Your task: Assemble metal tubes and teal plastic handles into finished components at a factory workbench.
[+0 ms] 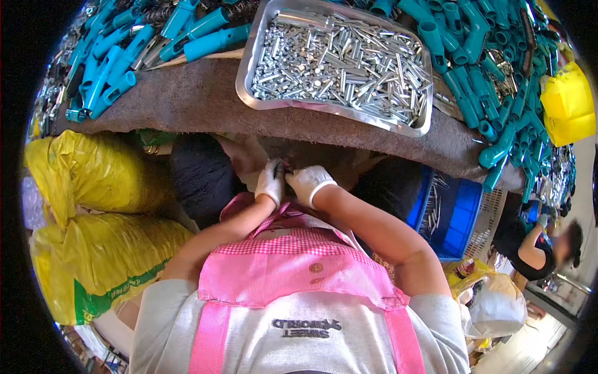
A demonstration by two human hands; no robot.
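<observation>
My left hand (270,182) and my right hand (309,183), both in white gloves, meet over my lap just below the table's front edge. The fingers of each are closed, and the fingertips come together at a small dark spot. Whatever they hold there is too small and shaded to name. Above them on the table, nearest to both hands, stands a shallow metal tray (336,111) heaped with short silvery metal pins (361,68). A thicker silvery tube lies across the far left of the heap.
Teal plastic tubular parts (205,43) pile up at the table's far left, with more teal parts (464,93) at right. Brown cloth (180,100) covers the table edge. Yellow sacks (106,249) stand left; a blue crate (458,218) sits right, near another person (532,249).
</observation>
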